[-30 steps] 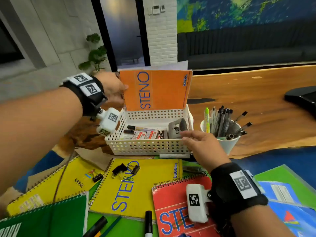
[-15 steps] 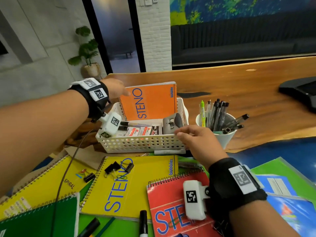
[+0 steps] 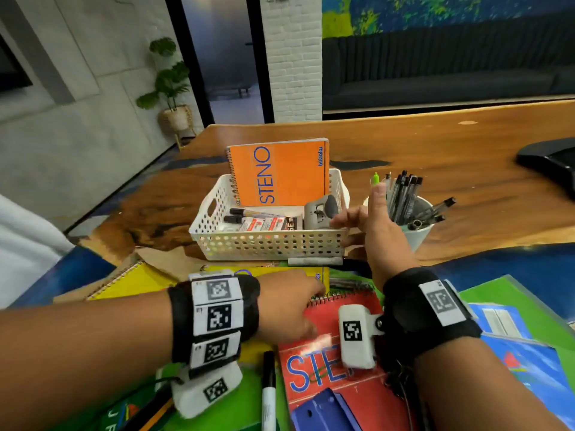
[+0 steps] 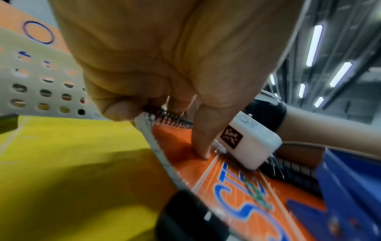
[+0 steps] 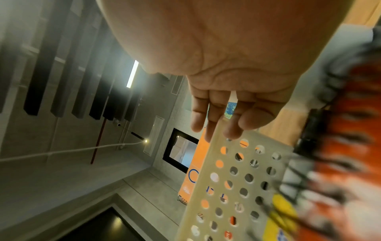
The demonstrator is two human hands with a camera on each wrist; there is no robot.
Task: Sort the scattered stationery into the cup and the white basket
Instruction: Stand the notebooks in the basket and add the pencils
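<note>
1. Right now the wooden table (image 3: 435,144) stretches away beyond both hands, with notebooks spread over its near end under the wrists.
2. Just ahead of the hands stands one white basket (image 3: 267,244). The right hand (image 3: 378,227) rests at its near right corner, fingers (image 5: 233,128) fairly straight and touching the rim, the thumb lifted, nothing pinched.
3. One orange notebook (image 3: 280,172) stands upright against the basket's far wall, apart from both hands.
4. One red notebook (image 3: 326,362) lies flat between the two wrists. The left hand (image 3: 286,309) is on its upper left corner: in the left wrist view the fingers curl round the spiral binding (image 4: 169,118) and one finger presses the cover.
5. One yellow notebook (image 3: 140,281) shows to the left of the left hand, partly hidden by it.
6. One white cup (image 3: 415,234) sits just right of the right hand, packed with pens too crowded to count, one of them green-tipped (image 3: 376,178).
7. One grey hole punch (image 3: 320,209) lies in the basket's right end, just beyond the right fingertips.
8. Two black markers (image 3: 245,214) lie in the basket to the left of the punch, and one more marker (image 3: 268,390) lies below the left hand.
</note>
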